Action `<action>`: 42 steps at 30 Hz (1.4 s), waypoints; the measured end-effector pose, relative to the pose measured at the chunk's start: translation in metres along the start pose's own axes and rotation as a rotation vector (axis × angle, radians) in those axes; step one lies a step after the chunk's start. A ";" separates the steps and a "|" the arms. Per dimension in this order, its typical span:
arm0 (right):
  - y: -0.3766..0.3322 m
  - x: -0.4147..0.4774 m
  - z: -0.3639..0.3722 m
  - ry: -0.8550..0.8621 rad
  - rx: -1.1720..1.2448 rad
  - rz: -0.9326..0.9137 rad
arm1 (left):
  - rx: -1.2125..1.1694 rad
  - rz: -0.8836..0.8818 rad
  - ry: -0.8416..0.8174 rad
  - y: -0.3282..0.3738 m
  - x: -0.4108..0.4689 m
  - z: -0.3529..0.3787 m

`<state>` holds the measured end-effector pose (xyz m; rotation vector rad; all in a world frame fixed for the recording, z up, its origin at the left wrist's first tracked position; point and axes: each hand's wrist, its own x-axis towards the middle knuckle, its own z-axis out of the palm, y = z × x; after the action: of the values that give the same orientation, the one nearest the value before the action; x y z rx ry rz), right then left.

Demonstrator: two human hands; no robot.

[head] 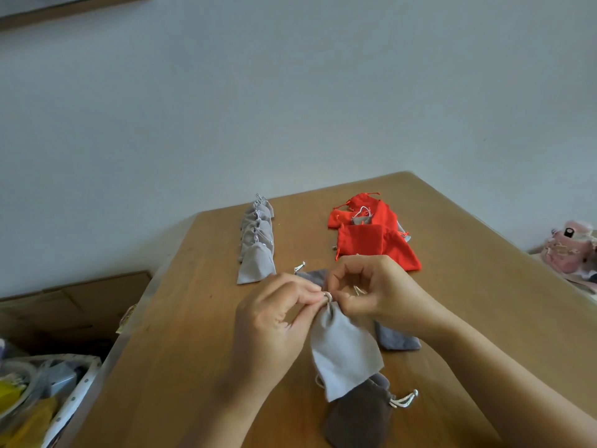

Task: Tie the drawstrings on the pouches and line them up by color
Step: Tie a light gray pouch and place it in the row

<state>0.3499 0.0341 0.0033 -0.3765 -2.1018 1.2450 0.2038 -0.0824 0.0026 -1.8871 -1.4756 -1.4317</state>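
A light grey pouch [344, 347] hangs above the wooden table [181, 334], its gathered neck held up between my hands. My left hand [271, 321] pinches the white drawstring at the neck from the left. My right hand [371, 291] pinches the same string from the right, a loose cord end showing inside its curled fingers. A row of several tied light grey pouches [256, 244] runs away from me on the left. A pile of red pouches [371, 234] lies at the back right. Dark grey pouches lie under my hands [357, 415], [397, 339], [315, 275].
An open cardboard box [74, 305] and a bin of mixed items [38, 392] stand on the floor left of the table. A pink object [571, 245] sits off the table's right edge. A plain wall is behind.
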 end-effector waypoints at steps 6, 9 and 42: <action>0.001 0.000 -0.008 0.128 -0.186 -0.134 | -0.110 -0.205 -0.069 0.007 0.002 -0.003; 0.002 -0.001 -0.004 0.181 -0.166 -0.151 | -0.097 -0.297 -0.090 0.006 0.002 -0.003; 0.009 0.001 0.002 0.247 -0.526 -0.389 | 0.171 0.044 0.011 0.005 -0.004 -0.001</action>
<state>0.3473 0.0381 -0.0051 -0.3065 -2.1292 0.3939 0.2078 -0.0871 0.0015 -1.7930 -1.4911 -1.2519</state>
